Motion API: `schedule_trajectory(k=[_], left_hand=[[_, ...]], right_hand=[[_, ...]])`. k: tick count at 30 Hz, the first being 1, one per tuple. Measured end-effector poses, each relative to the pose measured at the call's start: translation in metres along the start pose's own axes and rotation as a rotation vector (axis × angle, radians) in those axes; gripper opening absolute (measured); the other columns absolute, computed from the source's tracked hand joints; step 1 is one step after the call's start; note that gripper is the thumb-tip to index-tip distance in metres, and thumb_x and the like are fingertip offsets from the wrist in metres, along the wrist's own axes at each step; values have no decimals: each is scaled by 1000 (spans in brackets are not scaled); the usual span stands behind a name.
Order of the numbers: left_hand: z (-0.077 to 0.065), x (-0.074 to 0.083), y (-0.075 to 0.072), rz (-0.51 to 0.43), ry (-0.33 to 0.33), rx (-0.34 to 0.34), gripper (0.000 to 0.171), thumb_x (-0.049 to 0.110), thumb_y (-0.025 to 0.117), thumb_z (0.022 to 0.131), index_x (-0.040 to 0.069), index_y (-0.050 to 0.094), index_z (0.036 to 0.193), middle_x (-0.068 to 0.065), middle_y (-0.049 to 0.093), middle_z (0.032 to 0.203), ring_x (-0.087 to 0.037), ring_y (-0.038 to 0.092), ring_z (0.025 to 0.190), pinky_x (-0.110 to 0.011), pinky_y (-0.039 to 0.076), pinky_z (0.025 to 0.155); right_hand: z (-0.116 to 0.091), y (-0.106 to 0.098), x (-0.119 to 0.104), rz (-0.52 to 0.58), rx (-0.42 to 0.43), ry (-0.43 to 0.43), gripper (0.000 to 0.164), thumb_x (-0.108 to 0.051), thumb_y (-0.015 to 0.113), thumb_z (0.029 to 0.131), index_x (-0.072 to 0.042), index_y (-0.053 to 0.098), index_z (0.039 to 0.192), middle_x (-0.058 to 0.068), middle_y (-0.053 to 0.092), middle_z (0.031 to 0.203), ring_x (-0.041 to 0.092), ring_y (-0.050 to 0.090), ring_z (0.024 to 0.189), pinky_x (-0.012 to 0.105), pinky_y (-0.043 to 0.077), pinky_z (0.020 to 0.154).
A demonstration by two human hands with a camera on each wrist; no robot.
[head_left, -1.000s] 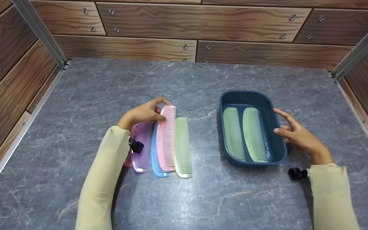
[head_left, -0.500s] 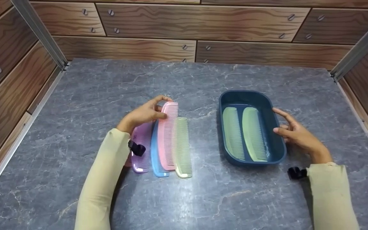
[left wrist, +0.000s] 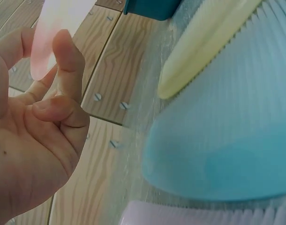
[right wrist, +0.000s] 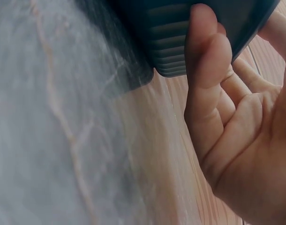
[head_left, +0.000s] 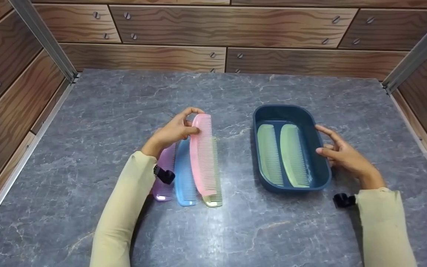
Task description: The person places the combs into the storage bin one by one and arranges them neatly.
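Note:
My left hand (head_left: 172, 131) pinches the top end of a pink comb (head_left: 203, 155) between thumb and fingers. In the left wrist view this comb (left wrist: 43, 56) hangs raised off the table. Under it lies a pale green comb (head_left: 213, 200), mostly covered. Just left rest a blue comb (head_left: 184, 174) and a purple comb (head_left: 164, 193), the latter partly hidden by the wrist. My right hand (head_left: 347, 157) touches the right side of a dark blue tub (head_left: 326, 178) with index finger and thumb. Two light green combs (head_left: 270, 155) lie side by side inside the tub.
Grey marbled tabletop (head_left: 250, 230) lies under everything. Wood-patterned panels (head_left: 184, 26) wall the back and both sides, with metal posts (head_left: 408, 55) at the corners. Small black cameras (head_left: 164, 175) sit on both wrists.
My left hand has lifted the pink comb and carried it slightly right and away, uncovering more of the blue comb and covering the green one. The right hand and tub stay put.

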State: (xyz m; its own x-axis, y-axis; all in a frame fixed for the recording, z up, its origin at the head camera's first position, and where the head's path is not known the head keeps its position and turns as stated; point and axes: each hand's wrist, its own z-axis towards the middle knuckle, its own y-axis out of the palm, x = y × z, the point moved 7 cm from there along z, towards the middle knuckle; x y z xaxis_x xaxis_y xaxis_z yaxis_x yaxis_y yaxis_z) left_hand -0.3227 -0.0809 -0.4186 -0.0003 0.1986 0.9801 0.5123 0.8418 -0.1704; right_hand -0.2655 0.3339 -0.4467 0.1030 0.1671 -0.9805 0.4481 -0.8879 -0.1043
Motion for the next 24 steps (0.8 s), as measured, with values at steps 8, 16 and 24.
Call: schedule_trajectory(k=[8,16,24], left_hand=[[1,9,3,-28,15,16,53,3,62,83,13,45,133,-3,67,83,-10,55,64,-22,33,52],[6,21,12,-89,47,11,53,1,63,82,13,46,131,-7,70,93,-13,62,71,-25,42,56],[12,31,23,-206,66,30,52,-4,61,83,13,45,129,-7,72,93,-15,66,72,-23,49,58]], right_hand=[[0,0,-2,-35,1,-19,68,-6,49,99,-25,14,155,-7,47,71,14,31,51,29,35,47],[0,0,-1,-37,-6,-17,69,-7,49,100,-25,13,155,-7,52,73,7,46,53,23,48,52],[0,0,-2,-52,9,-10,68,-7,50,99,-25,13,155,-7,50,72,7,43,52,23,45,51]])
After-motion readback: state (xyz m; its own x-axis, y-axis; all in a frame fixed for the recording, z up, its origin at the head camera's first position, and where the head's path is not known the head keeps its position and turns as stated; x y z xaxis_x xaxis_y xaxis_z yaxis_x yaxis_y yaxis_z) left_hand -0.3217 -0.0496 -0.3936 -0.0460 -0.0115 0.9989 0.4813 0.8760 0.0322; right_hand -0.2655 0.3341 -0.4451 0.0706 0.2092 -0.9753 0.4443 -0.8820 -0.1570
